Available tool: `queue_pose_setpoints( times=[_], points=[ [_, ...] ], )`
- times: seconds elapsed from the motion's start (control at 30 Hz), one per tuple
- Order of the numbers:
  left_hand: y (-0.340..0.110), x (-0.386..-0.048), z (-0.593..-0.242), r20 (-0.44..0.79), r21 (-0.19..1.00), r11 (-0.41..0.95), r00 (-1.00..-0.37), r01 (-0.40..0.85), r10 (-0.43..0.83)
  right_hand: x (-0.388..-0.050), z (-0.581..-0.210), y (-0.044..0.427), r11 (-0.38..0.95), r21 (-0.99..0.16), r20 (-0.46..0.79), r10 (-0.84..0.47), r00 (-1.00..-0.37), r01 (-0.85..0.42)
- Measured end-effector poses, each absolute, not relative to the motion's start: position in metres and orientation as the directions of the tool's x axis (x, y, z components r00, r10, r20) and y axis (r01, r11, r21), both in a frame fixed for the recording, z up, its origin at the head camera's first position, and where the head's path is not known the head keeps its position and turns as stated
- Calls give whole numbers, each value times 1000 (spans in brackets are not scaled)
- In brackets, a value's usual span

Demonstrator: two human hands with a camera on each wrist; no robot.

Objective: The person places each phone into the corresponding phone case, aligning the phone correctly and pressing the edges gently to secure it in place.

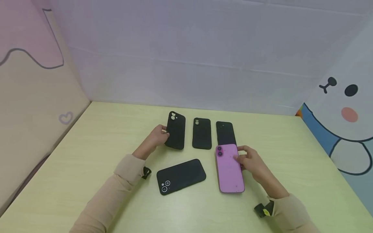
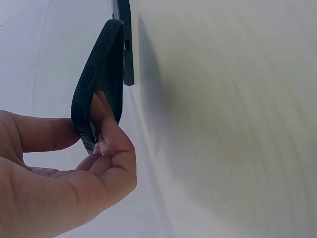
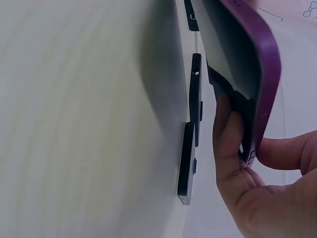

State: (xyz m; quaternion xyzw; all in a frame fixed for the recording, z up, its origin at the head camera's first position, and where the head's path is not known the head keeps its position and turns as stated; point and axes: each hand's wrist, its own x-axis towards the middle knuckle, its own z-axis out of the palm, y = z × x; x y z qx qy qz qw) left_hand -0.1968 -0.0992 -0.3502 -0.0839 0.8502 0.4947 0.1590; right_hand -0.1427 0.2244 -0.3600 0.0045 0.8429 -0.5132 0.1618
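Note:
In the head view my left hand (image 1: 157, 136) pinches a black phone case (image 1: 176, 131) by its left edge. The left wrist view shows the case (image 2: 99, 74) hollow, lifted off the table, with the thumb outside and fingers curled to its inner side. My right hand (image 1: 251, 161) grips a pink phone (image 1: 231, 171) by its right edge, camera side up. In the right wrist view the phone (image 3: 267, 74) is tilted above the table, thumb on its back and fingers under its front. It overlaps the lower end of a black phone (image 1: 225, 132).
Another black phone case (image 1: 202, 134) lies between the held case and the black phone. Nearer the front, a black-backed phone (image 1: 181, 176) lies slantwise with two camera rings. The pale wooden table (image 1: 122, 116) meets a white sheet (image 1: 186, 84) at the back.

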Motion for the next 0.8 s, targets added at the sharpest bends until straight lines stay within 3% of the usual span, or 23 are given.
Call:
queue_pose_setpoints(
  times=[0.8],
  points=[
    [-96, -170, -341, -298, 892, 389, -946, -229, 128, -148, -346, 207, 267, -936, -235, 17, -972, 231]
  ],
)
